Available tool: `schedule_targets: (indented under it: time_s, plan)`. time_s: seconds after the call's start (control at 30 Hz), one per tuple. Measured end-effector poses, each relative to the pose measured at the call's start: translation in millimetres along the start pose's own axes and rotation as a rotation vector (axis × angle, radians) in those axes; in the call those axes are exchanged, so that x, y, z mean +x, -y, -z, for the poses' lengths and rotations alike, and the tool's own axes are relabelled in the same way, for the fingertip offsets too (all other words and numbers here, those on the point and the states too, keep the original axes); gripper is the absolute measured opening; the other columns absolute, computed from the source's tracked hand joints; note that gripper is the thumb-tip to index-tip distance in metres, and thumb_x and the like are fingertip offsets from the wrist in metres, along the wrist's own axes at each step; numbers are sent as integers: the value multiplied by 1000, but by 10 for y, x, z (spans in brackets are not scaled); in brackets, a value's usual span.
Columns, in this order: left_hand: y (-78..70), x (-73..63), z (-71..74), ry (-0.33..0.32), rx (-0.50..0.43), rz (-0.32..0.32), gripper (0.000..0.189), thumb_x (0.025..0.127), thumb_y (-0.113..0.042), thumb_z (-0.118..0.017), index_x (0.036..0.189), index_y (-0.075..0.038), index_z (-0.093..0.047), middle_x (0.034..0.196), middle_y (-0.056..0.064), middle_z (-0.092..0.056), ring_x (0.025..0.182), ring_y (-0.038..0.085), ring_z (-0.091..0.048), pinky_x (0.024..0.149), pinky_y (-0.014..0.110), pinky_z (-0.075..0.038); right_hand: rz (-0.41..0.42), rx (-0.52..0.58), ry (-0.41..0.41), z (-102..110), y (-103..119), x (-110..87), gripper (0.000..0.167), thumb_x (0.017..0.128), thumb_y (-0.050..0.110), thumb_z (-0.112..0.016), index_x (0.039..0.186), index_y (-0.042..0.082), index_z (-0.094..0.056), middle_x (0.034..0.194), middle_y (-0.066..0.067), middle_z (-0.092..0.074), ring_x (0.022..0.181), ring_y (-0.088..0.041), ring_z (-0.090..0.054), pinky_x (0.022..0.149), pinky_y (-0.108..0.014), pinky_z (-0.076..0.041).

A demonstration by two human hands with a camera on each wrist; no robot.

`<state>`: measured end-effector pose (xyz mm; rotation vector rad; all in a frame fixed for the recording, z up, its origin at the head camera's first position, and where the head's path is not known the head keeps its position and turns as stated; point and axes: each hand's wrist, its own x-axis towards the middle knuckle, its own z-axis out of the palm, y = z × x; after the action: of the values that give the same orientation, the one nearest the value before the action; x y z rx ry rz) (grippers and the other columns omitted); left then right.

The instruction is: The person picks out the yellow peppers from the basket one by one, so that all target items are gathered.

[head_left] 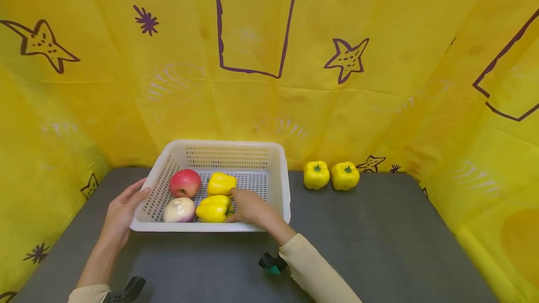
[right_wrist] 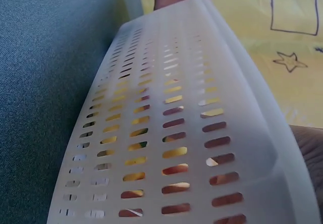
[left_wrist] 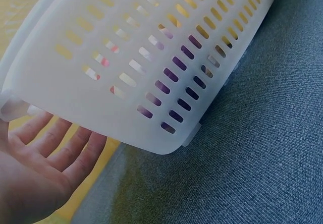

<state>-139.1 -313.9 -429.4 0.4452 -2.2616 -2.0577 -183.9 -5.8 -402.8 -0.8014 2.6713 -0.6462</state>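
Observation:
A white slotted plastic basket stands on the dark grey table. My left hand holds its left rim, thumb over the edge; the left wrist view shows the fingers against the outside. My right hand reaches over the front rim into the basket. Its thumb and fingers are at the stem end of the front yellow bell pepper, gripping it. Another yellow bell pepper lies behind that one. On the left are a red apple and a round white-and-purple vegetable. The basket wall hides most of my right hand in the right wrist view.
Two more yellow bell peppers stand side by side on the table, right of the basket near the back edge. A yellow patterned cloth hangs behind and at both sides. Dark straps with devices sit on both wrists.

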Motion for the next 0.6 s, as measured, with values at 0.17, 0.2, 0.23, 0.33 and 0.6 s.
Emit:
schedule_targets:
  time_s: [0.17,0.2,0.23,0.33,0.6]
  plan:
    - [4,-9,4,4,-8,5,68,95,-41,-63,152,-16,-37,93,-29,-62,81,-1,-64,66,24,-56,-6,-15,12,-38,35,57,64,77,27,-85,129,6,-56,112,-4,-66,93,-16,-58,89,-28,-48]
    - [3,-12,6,2,0,4,69,95,-42,-62,152,-16,-36,93,-29,-62,81,-2,-64,66,24,-56,-4,-14,11,-43,40,68,64,77,28,-85,129,7,-56,111,-3,-66,91,-15,-57,88,-28,-48]
    - [4,-12,9,0,-2,6,68,95,-42,-62,152,-15,-36,93,-30,-62,81,-2,-64,66,24,-56,-1,-13,10,-47,46,78,64,76,28,-85,129,7,-55,110,-3,-66,90,-15,-57,87,-28,-48]
    - [3,-16,15,-2,-12,12,69,95,-41,-63,152,-15,-36,93,-30,-62,80,-2,-64,65,24,-56,13,-19,12,-52,59,101,67,77,30,-85,131,6,-54,110,-4,-65,89,-15,-57,88,-27,-48]
    - [-8,-15,3,3,-25,0,70,94,-42,-63,152,-15,-36,94,-29,-62,81,-2,-64,66,23,-56,14,33,-2,-35,55,110,73,79,31,-83,137,4,-49,116,-7,-66,94,-15,-58,92,-28,-48]
